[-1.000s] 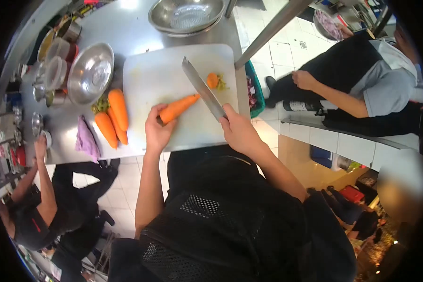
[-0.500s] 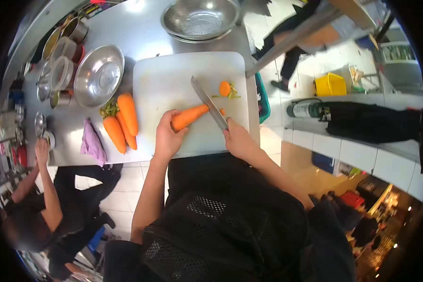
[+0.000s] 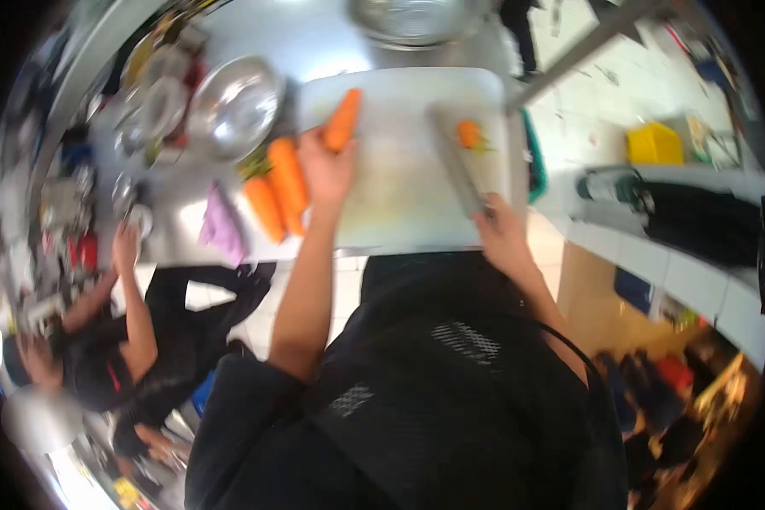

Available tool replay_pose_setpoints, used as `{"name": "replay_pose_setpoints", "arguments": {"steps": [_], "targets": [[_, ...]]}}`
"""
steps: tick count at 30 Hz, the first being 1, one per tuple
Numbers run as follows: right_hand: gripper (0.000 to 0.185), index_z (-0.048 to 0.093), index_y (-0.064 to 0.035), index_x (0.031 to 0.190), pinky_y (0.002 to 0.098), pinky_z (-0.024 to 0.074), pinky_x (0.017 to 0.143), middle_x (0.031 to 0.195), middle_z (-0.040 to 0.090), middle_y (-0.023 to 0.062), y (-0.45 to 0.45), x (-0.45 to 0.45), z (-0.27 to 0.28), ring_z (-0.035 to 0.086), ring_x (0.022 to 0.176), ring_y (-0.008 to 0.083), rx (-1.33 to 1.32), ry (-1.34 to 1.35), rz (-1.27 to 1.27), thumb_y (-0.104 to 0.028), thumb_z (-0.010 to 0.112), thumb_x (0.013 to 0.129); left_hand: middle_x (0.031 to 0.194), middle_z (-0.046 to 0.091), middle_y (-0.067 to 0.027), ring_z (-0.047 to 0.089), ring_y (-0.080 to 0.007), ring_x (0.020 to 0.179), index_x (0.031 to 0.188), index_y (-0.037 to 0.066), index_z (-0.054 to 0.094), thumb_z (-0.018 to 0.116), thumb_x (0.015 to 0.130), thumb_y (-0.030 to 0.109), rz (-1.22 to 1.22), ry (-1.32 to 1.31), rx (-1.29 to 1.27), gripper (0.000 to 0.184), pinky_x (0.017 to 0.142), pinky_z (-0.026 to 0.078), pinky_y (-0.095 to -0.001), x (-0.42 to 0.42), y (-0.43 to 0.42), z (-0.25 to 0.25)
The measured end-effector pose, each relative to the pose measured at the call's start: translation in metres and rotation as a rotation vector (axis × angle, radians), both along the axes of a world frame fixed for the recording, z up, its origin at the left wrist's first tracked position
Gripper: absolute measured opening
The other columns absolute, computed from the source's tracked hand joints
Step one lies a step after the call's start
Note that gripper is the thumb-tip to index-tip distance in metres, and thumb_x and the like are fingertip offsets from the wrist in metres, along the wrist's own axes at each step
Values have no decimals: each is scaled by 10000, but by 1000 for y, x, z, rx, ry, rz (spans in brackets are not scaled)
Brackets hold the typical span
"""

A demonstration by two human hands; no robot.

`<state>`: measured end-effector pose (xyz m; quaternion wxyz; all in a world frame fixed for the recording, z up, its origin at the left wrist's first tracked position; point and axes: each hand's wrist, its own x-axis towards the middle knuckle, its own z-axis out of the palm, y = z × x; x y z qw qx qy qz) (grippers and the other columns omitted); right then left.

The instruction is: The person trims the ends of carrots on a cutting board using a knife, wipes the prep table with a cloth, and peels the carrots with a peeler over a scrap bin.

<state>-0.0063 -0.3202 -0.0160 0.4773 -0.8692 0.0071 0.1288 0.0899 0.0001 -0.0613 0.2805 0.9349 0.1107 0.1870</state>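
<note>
My left hand (image 3: pixel 328 170) grips a peeled-looking carrot (image 3: pixel 342 121) over the left part of the white cutting board (image 3: pixel 408 195). Its narrow end points away from me. At the board's right side my right hand (image 3: pixel 503 225) is closed round the handle of a kitchen knife (image 3: pixel 457 161), the blade pointing away and to the left. Just right of the blade lies a cut carrot top (image 3: pixel 468 133) with green stem bits. Several whole carrots (image 3: pixel 287 177) lie left of the board, beside my left hand. The view is blurred by motion.
A metal bowl (image 3: pixel 238 109) stands left of the board, with a purple cloth (image 3: pixel 221 225) nearer me. Another metal bowl (image 3: pixel 416 19) sits beyond the board. Containers (image 3: pixel 163 104) crowd the far left. A co-worker's hand (image 3: pixel 126 242) is at the table's left edge.
The carrot in my left hand has moved left, away from the knife, and now points away from me. My right hand keeps the knife at the right. The whole view has shifted.
</note>
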Motion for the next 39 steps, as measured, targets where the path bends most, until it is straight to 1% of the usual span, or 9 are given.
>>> {"name": "replay_pose_setpoints", "arguments": {"steps": [5,8,18,21,23,25,27,29,39], "targets": [[304,528,30,1241,499,499,807,972,657,323,-27,-4,-7,652,948,468,12,-7,-135,-91,564,964,1160,637,-264,602,-401,1101,1193,-66,610,773,810,182,53,-288,109,484,977,457,-480,-32,27,23],[262,518,7,1199,587,473,779,918,644,347,-37,-12,18,621,901,535,-37,-64,-132,-85,545,955,1233,598,-244,542,-444,1150,1301,-52,550,738,821,166,78,-107,353,560,1020,411,-513,-57,52,25],[282,520,-76,1260,568,478,684,803,652,283,-101,3,36,630,773,504,-461,-145,-111,-132,544,985,1315,555,-306,554,-456,1114,1457,-51,408,685,853,197,145,215,453,709,1022,409,-518,-37,43,16],[291,518,-49,1263,551,476,702,869,659,293,-96,-9,39,643,808,488,-190,-37,-158,-114,531,979,1323,567,-296,609,-408,1088,1464,-59,399,651,889,158,126,266,325,664,983,455,-483,-30,52,29],[276,521,-39,1245,542,469,693,869,656,297,-90,-16,43,638,814,497,6,12,-194,-98,535,975,1340,582,-241,640,-334,1102,1473,-60,394,627,914,84,194,127,-283,622,987,477,-420,-46,22,65],[247,499,-1,1199,540,448,685,857,643,313,-78,-19,39,622,828,519,230,37,-235,-72,549,968,1444,486,-179,518,-244,1300,1517,-21,343,570,917,-74,-134,-107,-357,643,1097,401,-353,-64,4,54],[243,483,10,1184,549,447,689,849,636,323,-70,-15,23,621,829,519,189,0,-215,-74,553,967,1521,409,-152,446,-285,1381,1523,4,341,548,923,-82,-315,107,-624,640,1142,371,-402,-75,-72,77],[233,453,22,1163,573,450,703,819,624,342,-69,-8,18,621,816,520,72,-46,-124,-80,543,973,1456,489,-188,466,-357,1358,1489,43,392,587,888,-55,-602,200,-271,640,1124,382,-445,-63,-117,63],[223,421,16,1155,597,472,711,803,643,306,-67,12,91,634,791,501,-156,103,52,-85,506,975,1436,517,-145,478,-373,1299,1403,69,447,617,835,-69,-752,263,-127,608,1092,378,-464,-30,-151,39]]}}
